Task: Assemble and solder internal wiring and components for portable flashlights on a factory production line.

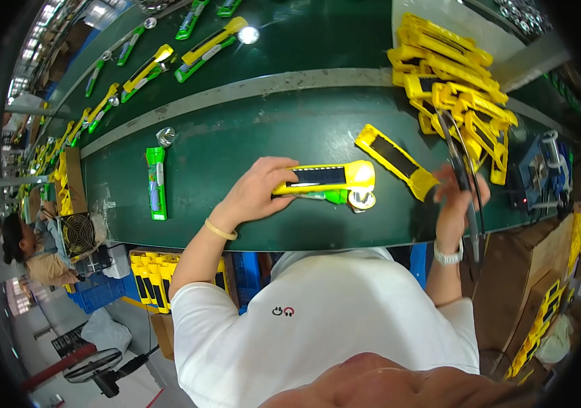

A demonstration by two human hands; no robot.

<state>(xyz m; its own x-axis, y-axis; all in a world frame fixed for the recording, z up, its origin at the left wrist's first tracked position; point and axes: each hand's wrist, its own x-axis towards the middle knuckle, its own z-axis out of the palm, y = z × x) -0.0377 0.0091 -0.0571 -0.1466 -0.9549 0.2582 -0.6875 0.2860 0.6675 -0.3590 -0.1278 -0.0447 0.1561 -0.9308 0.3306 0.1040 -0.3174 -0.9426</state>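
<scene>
My left hand [258,190] is wrapped round a yellow flashlight casing [360,175] with a dark solar panel. Under that casing lies a green flashlight body [335,196], with a round silver reflector [362,200] at its end. My right hand [459,204] has its bent fingers at the wide end of a second yellow casing [386,154], which is tilted and seems gripped there. A dark hanging tool with cables [462,170] crosses in front of the right hand and hides part of its fingers. Left of my hands, a separate green flashlight body [156,183] lies on the green bench.
Yellow casings [450,64] are heaped at the far right. Beside them stand a box-shaped bench unit [530,178] and a wire spool [553,151]. Past a metal rail [236,87], several flashlights [210,49] lie in a row. At far left a person [35,251] sits near a black fan [78,233].
</scene>
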